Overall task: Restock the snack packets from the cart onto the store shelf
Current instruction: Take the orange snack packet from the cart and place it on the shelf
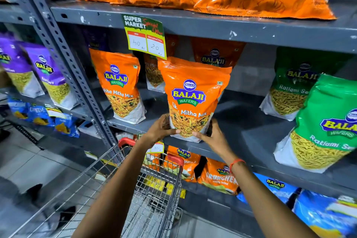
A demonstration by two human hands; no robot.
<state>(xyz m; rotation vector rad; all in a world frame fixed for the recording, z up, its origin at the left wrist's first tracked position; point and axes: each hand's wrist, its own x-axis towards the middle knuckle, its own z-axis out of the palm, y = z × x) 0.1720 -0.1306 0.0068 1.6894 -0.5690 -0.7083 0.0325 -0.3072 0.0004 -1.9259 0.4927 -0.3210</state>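
Packet in hand: I saw an orange Balaji packet (193, 96) marked Mitha Mix standing upright at the front edge of the middle shelf (251, 135); its long axis ran top to bottom, sealed top up and tipped a little to the right; its printed face pointed out toward me.
Left hand: the left hand (161, 128) was closed around the packet's lower left corner; thumb across the front near the bottom, fingers wrapped behind.
Right hand: the right hand (210, 134) gripped the lower right corner; thumb on the front, fingers curled round the side; a red thread band (236, 164) sat on that wrist.
Contact with shelf: I could not tell whether the packet's base rested on the shelf or hung just above it; the hands covered that edge.
Neighbours: another orange packet (120, 85) of the same mix stood upright to the left, apart from the held one; 2 more orange ones stood deeper behind; a green Ratlami packet (326, 125) stood to the right, well apart.
Price tag: a green and yellow tag (145, 36) hung from the upper shelf's edge, reading 40 and 20, just above the held packet's top left corner.
Cart: the wire cart (150, 195) with red trim stood below my arms, against the shelving; I could not see into its basket clearly.
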